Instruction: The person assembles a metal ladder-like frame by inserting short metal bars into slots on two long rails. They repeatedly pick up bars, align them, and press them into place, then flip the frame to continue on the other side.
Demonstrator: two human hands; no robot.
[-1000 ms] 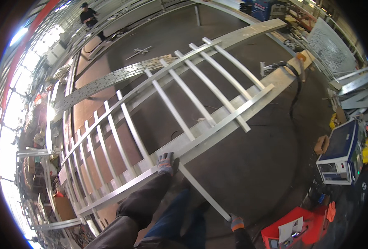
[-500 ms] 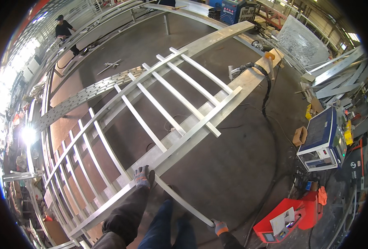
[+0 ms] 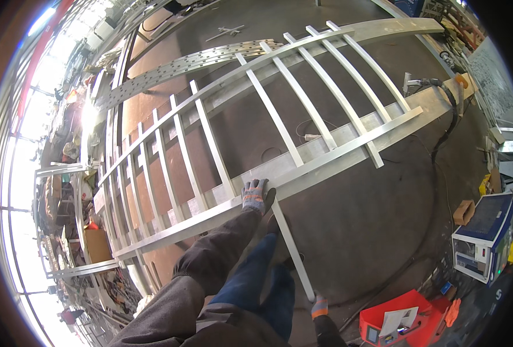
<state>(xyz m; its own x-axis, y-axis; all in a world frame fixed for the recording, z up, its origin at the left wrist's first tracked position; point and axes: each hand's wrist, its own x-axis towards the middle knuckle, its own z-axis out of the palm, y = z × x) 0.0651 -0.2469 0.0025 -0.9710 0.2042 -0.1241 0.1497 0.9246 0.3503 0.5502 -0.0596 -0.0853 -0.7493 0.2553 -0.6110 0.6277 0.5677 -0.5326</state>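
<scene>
A large pale metal frame (image 3: 326,155) of long rails and several crossbars slants over the brown surface in front of me. My left hand (image 3: 257,195), in a grey and orange glove, grips the near rail (image 3: 178,232) from above, fingers curled over it. A loose metal bar (image 3: 292,247) runs from beside that hand back toward me. My gloved right hand (image 3: 320,306) is closed around its near end, low in the picture. The bar's far end lies at the rail, beside the left glove; whether it touches cannot be made out.
Flat perforated strips (image 3: 181,70) lie beyond the frame. A welding torch (image 3: 415,84) with a black cable rests on its right end. At right stand a blue and white machine (image 3: 482,237) and an open red case (image 3: 395,309). Clutter lines the left side.
My view has turned left, so the frame sits further right in it. The loose bar has swung to a steeper angle. Both hands keep their places on the rail and the bar.
</scene>
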